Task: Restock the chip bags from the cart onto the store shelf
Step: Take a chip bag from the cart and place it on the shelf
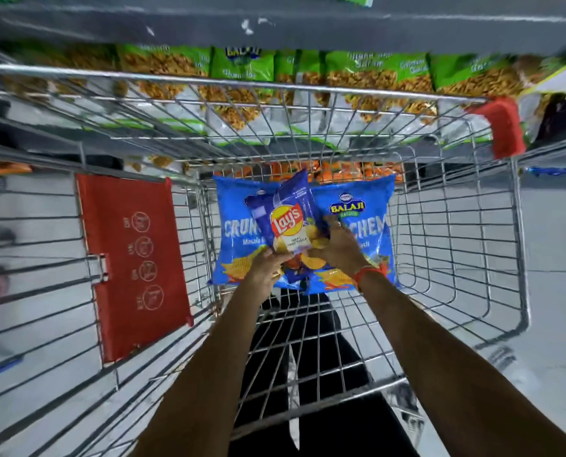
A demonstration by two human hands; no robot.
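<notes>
Both my arms reach down into a wire shopping cart point(456, 245). A dark blue Lay's chip bag point(289, 219) is held up between my hands. My left hand point(265, 268) grips its lower left corner and my right hand point(336, 247) grips its lower right side. A red thread circles my right wrist. Under the Lay's bag, two large light blue Balaji Crunchem bags lie on the cart floor, one on the left point(235, 232) and one on the right point(370, 225). The store shelf point(308, 31) runs across the top, with green snack packs point(242, 67) below its edge.
A red plastic child-seat flap point(133, 265) hangs on the cart's left side. A red corner bumper point(499, 127) sits at the cart's far right corner. Orange packs point(334, 169) show on a low shelf behind the wire. My dark trousers point(308, 374) show beneath the cart floor.
</notes>
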